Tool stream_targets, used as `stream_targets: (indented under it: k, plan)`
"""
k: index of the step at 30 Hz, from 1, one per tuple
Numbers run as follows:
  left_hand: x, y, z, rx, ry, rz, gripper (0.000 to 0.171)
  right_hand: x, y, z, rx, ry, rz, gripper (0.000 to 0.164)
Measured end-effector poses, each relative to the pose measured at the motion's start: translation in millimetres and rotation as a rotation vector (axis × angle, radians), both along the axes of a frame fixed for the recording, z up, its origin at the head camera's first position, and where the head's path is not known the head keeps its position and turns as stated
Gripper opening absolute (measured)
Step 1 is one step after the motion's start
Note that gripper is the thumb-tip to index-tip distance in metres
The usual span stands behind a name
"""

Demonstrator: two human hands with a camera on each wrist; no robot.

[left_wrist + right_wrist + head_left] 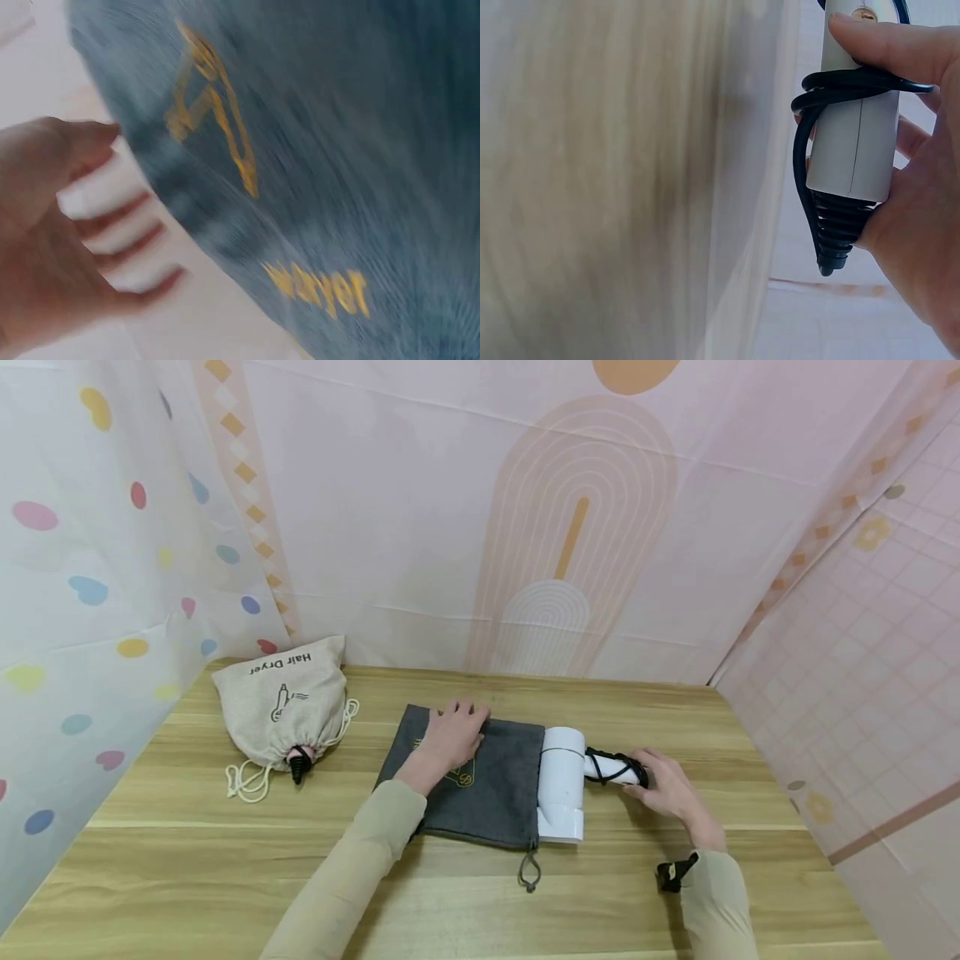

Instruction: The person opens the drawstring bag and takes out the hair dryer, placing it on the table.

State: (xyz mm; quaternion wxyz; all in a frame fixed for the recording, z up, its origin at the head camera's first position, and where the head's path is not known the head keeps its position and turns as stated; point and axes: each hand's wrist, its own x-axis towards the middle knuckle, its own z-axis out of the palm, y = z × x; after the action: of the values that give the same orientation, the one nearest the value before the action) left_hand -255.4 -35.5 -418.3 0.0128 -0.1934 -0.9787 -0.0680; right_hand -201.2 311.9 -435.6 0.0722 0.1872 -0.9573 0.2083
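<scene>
A white hair dryer (562, 781) lies at the mouth of a dark grey drawstring bag (502, 785), its head against the opening and its handle pointing right. Black cord is wound round the handle. My right hand (663, 785) grips the handle's end; the right wrist view shows thumb and fingers round the handle (855, 146) and the cord's ribbed sleeve (838, 229) below. My left hand (452, 739) is over the bag's upper part. In the left wrist view its fingers are loosely bent and spread, thumb tip at the bag's edge beside the yellow print (217, 112).
A beige drawstring bag (288, 702) printed "Hair Dryer" lies on the left of the wooden table (225, 868), a black cord end (299, 766) poking from its mouth. Patterned curtains (390, 527) hang behind and at both sides. A grey drawstring loop (529, 872) trails from the dark bag.
</scene>
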Motion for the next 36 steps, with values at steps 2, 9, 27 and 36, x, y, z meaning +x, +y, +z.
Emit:
stream_targets:
  k: [2, 9, 27, 36]
  plan:
    - [11.6, 6.9, 4.0, 0.0, -0.079, 0.089, 0.041, 0.3, 1.4, 0.0, -0.004, -0.004, -0.004, 0.042]
    - [57.3, 30.1, 11.9, -0.066, -0.311, 0.308, 0.061, 0.4, 5.3, -1.8, -0.02, 0.01, -0.009, 0.043]
    - [67.4, 38.7, -4.2, -0.13, -0.339, 0.19, 0.07, 0.7, 11.7, 11.7, -0.134, 0.049, -0.192, 0.038]
    - [50.5, 32.9, -13.4, -0.028, -0.311, -0.049, 0.062, 1.1, 5.4, 12.1, -0.189, 0.01, -0.355, 0.039]
